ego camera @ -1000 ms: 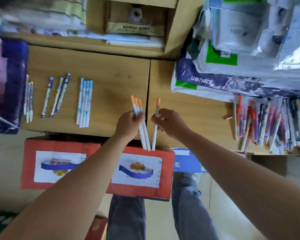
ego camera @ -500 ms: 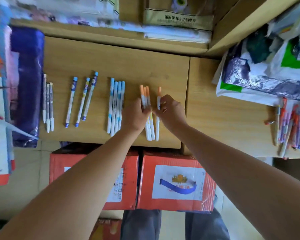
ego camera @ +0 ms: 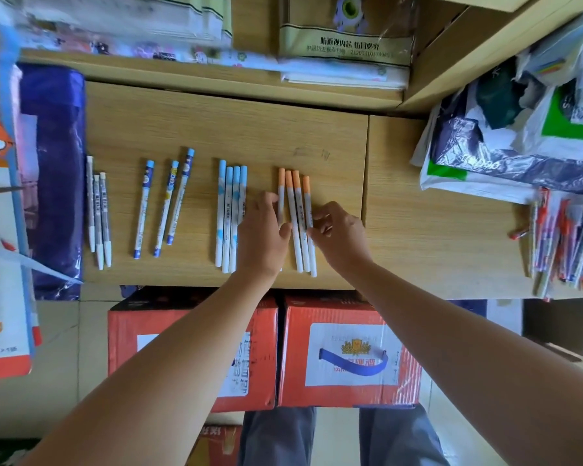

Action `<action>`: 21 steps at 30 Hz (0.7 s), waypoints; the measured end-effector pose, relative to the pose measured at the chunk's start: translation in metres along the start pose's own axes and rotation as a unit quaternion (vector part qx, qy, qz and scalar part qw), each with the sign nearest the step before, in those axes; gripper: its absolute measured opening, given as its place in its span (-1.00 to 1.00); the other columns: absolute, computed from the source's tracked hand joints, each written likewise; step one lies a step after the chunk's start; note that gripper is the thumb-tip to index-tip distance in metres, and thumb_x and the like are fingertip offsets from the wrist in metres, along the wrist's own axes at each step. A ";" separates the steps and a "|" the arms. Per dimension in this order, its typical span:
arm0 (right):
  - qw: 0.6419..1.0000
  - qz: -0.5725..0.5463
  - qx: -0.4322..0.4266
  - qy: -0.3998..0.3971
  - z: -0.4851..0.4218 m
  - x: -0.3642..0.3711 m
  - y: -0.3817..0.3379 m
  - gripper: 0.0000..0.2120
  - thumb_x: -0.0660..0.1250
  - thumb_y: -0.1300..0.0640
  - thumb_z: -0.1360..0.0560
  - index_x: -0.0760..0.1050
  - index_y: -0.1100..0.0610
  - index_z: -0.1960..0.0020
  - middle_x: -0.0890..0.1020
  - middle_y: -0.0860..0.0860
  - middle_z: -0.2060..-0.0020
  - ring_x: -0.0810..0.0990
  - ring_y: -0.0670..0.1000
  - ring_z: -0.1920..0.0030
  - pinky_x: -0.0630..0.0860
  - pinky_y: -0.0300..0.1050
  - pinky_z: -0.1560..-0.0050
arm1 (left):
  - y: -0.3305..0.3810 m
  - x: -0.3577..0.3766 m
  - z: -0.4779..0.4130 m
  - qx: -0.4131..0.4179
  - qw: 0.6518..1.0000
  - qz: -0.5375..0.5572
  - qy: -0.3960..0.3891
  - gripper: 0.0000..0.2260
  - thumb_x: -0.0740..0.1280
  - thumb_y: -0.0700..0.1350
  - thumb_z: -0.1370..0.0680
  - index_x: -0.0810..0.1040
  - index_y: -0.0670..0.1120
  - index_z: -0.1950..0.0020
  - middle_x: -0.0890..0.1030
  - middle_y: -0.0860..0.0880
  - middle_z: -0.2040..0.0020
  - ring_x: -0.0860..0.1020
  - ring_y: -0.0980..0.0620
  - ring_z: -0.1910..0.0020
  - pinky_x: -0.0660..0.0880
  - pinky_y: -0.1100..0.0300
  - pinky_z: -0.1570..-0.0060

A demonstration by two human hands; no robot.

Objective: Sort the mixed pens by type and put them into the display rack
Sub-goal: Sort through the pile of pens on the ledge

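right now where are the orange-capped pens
In the head view the four orange-capped pens lie side by side on the wooden desk, just right of the light-blue-capped pens, between the left hand and right hand.

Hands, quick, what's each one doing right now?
Left hand: fingers and thumb pinch the orange-capped pens on the desk.
Right hand: curled fingertips touch the same pens; grip cannot be told.

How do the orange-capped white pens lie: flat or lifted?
Flat: the four orange-capped white pens lie side by side on the wooden desk.
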State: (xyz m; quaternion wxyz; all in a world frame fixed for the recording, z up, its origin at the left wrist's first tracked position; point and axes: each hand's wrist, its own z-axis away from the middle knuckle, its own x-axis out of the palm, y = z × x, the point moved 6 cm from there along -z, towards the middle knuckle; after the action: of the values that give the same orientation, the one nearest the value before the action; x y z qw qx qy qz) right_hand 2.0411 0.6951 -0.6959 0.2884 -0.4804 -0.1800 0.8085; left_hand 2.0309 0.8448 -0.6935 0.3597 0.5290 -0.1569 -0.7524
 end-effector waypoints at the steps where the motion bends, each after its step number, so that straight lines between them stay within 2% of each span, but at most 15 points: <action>1: 1.000 -0.013 -0.004 -0.004 0.001 0.003 -0.002 -0.83 0.42 0.20 -0.46 0.51 0.15 -0.02 0.59 -0.06 0.23 0.55 -0.10 0.25 0.44 -0.41 0.27 | 0.001 0.002 0.000 0.005 1.000 0.003 -0.005 -0.66 0.39 -0.15 -0.52 0.41 -0.13 -0.26 0.55 -0.10 -0.05 0.58 -0.03 0.02 0.48 0.15 0.05; 5: 0.999 -0.035 -0.006 0.032 -0.008 0.003 -0.010 -0.83 0.41 0.25 -0.45 0.52 0.18 -0.02 0.57 -0.05 0.25 0.58 -0.03 0.24 0.55 -0.16 0.21 | 0.004 0.003 -0.002 0.017 1.000 -0.004 -0.020 -0.68 0.35 -0.16 -0.54 0.41 -0.12 -0.28 0.58 -0.08 -0.03 0.59 -0.01 0.04 0.49 0.14 0.05; 15: 0.999 -0.036 -0.029 -0.006 -0.006 -0.003 -0.004 -0.88 0.35 0.22 -0.48 0.51 0.15 -0.02 0.58 -0.07 0.23 0.55 -0.06 0.22 0.50 -0.20 0.19 | 0.002 0.003 0.001 -0.006 0.998 -0.065 -0.014 -0.71 0.30 -0.09 -0.56 0.41 -0.13 -0.25 0.54 -0.13 -0.11 0.59 -0.11 0.03 0.53 -0.04 0.06; 18: 0.999 -0.041 -0.028 -0.022 -0.001 -0.008 0.003 -0.88 0.31 0.21 -0.50 0.50 0.12 -0.03 0.57 -0.09 0.23 0.57 -0.05 0.19 0.54 -0.17 0.18 | 0.013 -0.006 0.004 -0.002 0.994 -0.101 0.033 -0.73 0.28 -0.09 -0.56 0.44 -0.15 -0.23 0.49 -0.14 -0.13 0.56 -0.13 0.05 0.46 0.07 0.21; 21: 0.998 -0.060 -0.022 -0.024 0.006 -0.021 0.016 -0.91 0.31 0.18 -0.50 0.52 0.09 0.00 0.56 -0.10 0.27 0.58 -0.03 0.22 0.54 -0.12 0.19 | 0.039 -0.006 0.012 0.037 0.993 -0.101 0.054 -0.78 0.28 -0.13 -0.55 0.48 -0.14 -0.17 0.49 -0.13 -0.10 0.53 -0.12 0.02 0.36 0.11 0.24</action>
State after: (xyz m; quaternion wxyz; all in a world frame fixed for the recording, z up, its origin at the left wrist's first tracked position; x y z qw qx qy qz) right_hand 2.0392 0.6687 -0.6882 0.3214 -0.4556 -0.2330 0.7968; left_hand 2.0359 0.8201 -0.6608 0.2701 0.5946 -0.1111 -0.7491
